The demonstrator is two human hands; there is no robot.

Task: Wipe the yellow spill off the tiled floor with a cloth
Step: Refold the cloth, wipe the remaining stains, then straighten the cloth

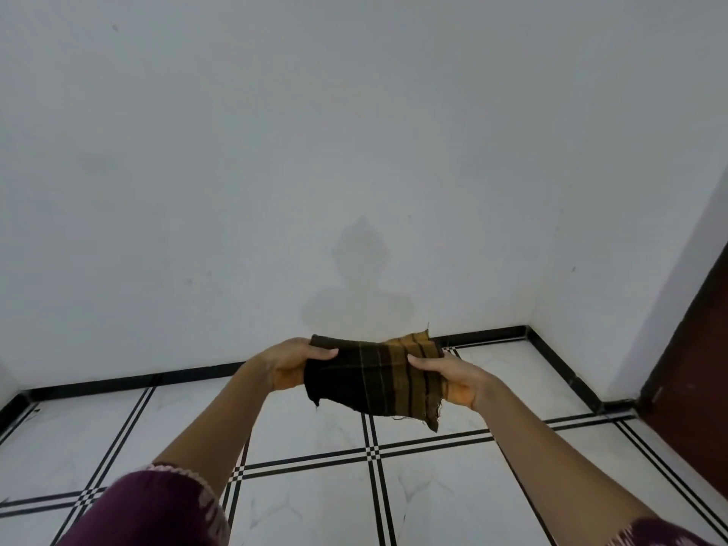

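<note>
A dark brown and mustard checked cloth (378, 378) is stretched between both my hands, held up in the air in front of the wall. My left hand (289, 364) grips its dark left edge, thumb on top. My right hand (453, 378) grips its striped right edge. A frayed corner hangs down at the lower right. Below lies the white tiled floor (433, 486) with black double lines. No yellow spill shows on the tiles in view.
A plain white wall (354, 151) fills the upper view, with a black skirting strip (118, 384) along its base. A dark red-brown door (693, 372) stands at the right. The room corner is behind my right hand.
</note>
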